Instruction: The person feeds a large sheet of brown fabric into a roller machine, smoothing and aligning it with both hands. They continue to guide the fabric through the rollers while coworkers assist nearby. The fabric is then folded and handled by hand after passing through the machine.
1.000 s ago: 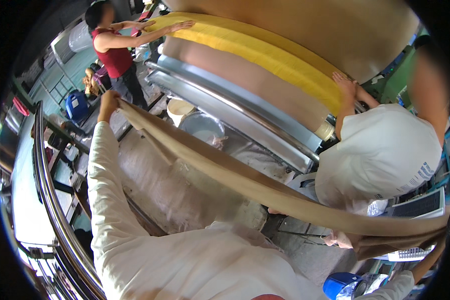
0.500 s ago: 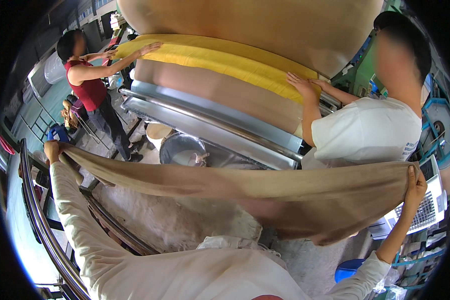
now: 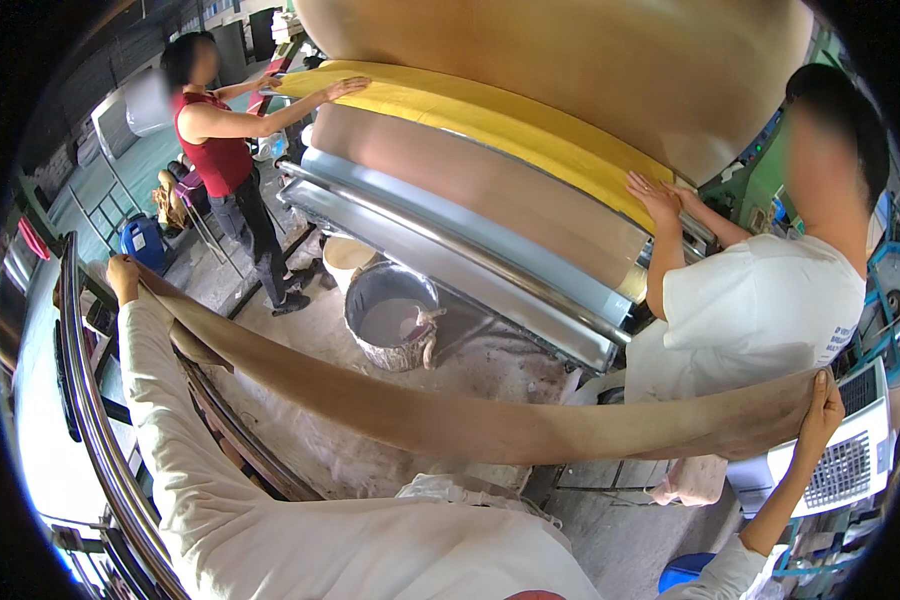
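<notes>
A long brown cloth stretches across in front of me, sagging in a curve between my two hands. My left hand is closed on its far left end, next to a metal rail. At the other end my right hand pinches the cloth's corner, thumb and fingers pressed together. Past the cloth, two people lay their hands on a yellow cloth spread along a wide roller machine. One wears a red top, the other a white shirt.
A dark bucket of greyish liquid stands on the stained floor beyond the cloth, beside a cream bucket. Shiny metal rails curve along my left. A white vented unit stands at right. A steel bar fronts the machine.
The brown cloth has become narrower, its hanging flap at right drawn up, and its middle sags lower. The dark bucket shows more fully. The view has shifted; both hands keep hold.
</notes>
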The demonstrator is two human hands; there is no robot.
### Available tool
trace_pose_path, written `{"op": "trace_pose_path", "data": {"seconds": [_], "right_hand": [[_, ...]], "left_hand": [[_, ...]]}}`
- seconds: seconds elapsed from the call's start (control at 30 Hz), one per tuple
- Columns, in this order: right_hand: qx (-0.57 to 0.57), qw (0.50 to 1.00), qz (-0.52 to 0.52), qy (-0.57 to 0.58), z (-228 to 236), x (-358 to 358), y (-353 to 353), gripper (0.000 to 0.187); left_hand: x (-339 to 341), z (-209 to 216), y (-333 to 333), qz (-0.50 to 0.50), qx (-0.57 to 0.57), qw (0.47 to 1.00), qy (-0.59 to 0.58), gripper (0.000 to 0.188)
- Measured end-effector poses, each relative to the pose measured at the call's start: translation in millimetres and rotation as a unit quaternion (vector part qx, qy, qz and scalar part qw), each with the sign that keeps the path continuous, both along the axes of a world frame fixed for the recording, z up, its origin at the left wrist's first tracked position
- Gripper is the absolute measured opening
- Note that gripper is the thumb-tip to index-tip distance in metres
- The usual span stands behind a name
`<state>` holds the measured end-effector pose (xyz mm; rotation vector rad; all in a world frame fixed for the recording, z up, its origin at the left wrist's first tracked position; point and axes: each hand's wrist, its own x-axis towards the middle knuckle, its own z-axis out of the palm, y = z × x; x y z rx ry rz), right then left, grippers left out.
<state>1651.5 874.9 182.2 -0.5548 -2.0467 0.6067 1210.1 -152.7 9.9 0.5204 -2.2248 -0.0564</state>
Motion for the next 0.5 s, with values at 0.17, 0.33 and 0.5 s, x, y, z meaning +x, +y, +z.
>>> {"op": "trace_pose_path", "data": {"seconds": [0.17,0.33,0.5], "right_hand": [[0.017,1.0,0.009,0.009,-0.7,-3.8,-1.6,0.032],[0.061,0.998,0.019,0.01,2.4,-4.5,-16.5,0.03],[0.042,0.998,0.037,-0.008,7.1,1.9,-32.9,0.029]], "left_hand": [[2.0,9.9,-4.2,0.0,0.013,1.0,0.003,0.021],[-1.5,-1.5,5.6,-0.019,0.037,0.999,0.016,0.021],[9.2,-7.3,-7.1,-0.043,0.029,0.998,0.03,0.019]]}}
